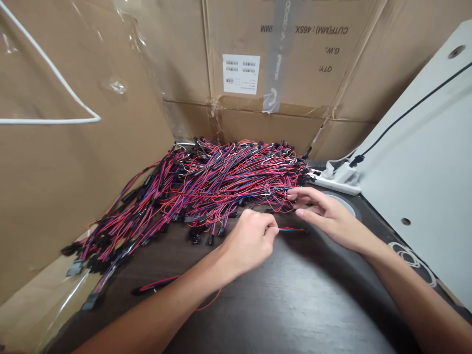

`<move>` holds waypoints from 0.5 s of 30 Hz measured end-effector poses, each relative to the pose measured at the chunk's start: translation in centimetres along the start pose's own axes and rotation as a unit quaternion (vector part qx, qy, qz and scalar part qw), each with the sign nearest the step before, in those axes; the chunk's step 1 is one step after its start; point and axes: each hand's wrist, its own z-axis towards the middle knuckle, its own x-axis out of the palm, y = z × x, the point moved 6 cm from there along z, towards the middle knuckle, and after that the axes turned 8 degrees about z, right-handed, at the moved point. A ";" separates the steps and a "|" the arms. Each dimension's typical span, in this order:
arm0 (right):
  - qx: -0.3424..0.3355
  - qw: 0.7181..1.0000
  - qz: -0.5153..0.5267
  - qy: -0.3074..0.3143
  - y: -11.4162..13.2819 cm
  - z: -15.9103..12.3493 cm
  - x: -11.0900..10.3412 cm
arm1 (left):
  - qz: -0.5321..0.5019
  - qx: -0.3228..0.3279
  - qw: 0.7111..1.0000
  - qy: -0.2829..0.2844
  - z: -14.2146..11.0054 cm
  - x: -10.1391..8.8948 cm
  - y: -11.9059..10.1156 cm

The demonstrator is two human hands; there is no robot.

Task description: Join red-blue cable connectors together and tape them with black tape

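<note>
A large heap of thin red, blue and black wire leads with black connectors (217,182) lies across the far half of a dark wooden table (287,305). My left hand (250,241) is closed in a pinch on one wire lead (293,229), whose end sticks out to the right. My right hand (324,211) lies just beyond it, fingers stretched out and apart, the fingertips touching the near right edge of the heap.
Cardboard boxes (287,73) wall in the back and left. A white panel (424,172) with a black cable leans at the right, a white power strip (339,179) at its foot. White rubber bands (409,258) lie at the right edge. A loose lead (158,285) lies near my left forearm.
</note>
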 end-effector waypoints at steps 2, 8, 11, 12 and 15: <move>-0.024 0.999 -0.026 -0.034 0.5 0.1 -0.3 | -0.001 0.001 1.000 0.002 0.0 -0.1 0.0; -0.022 0.996 -0.015 -0.085 1.3 -0.1 0.2 | -0.003 -0.005 1.000 -0.007 0.1 -0.3 0.2; -0.011 0.996 0.012 -0.088 1.4 -0.3 0.8 | -0.031 -0.025 0.999 -0.025 0.2 -0.5 0.5; -0.013 0.996 0.018 -0.087 1.5 -0.4 1.1 | -0.045 -0.033 0.998 -0.032 0.2 -0.5 0.6; -0.018 0.997 0.022 -0.078 1.6 -0.5 1.6 | -0.090 -0.052 0.993 -0.052 0.2 -0.6 0.9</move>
